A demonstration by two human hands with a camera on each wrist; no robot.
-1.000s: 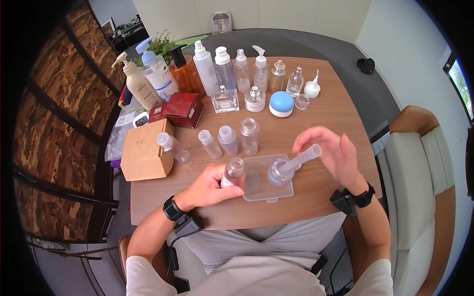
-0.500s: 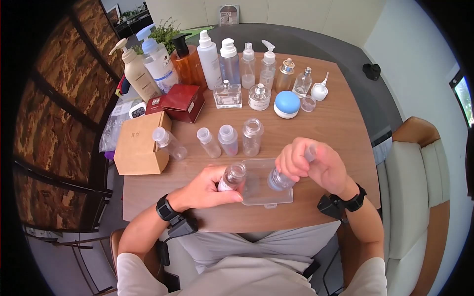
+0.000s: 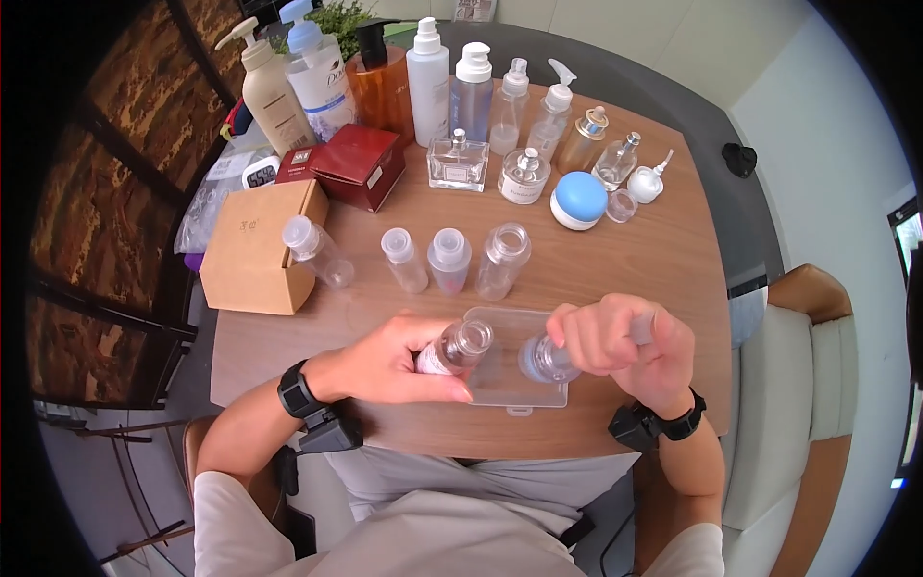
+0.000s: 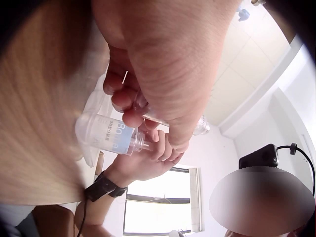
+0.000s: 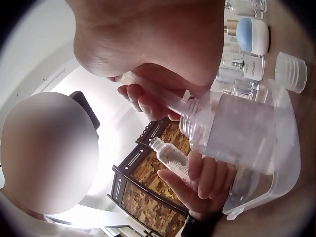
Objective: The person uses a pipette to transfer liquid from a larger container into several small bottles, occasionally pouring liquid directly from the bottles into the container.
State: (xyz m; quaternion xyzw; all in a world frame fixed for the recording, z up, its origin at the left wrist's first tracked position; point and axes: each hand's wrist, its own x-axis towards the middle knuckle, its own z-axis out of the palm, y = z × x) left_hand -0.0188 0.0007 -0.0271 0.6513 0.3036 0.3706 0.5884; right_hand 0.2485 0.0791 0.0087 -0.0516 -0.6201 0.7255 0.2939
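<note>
My left hand [image 3: 389,361] grips a small clear bottle [image 3: 461,344] with a white label and an uncapped mouth. In the right wrist view this bottle [image 5: 170,158] tilts. My right hand [image 3: 625,351] has its fingers curled round a translucent plastic tube [image 5: 163,94], whose lower end goes into the neck of a wide clear bottle. That wide bottle [image 5: 237,131] stands in a shallow clear plastic tray [image 3: 505,389]; its blue-and-white label [image 4: 116,134] shows in the left wrist view.
Several empty clear bottles [image 3: 505,260] stand behind the tray. A cardboard box [image 3: 255,255] is at left, next to a leaning clear bottle [image 3: 317,252]. Farther back are a dark red box [image 3: 361,168], a blue-lidded jar [image 3: 580,200] and a row of pump bottles [image 3: 428,82].
My right hand has come down from beside the tube and curled its fingers round it. The left hand keeps hold of its small bottle. The head view has shifted.
</note>
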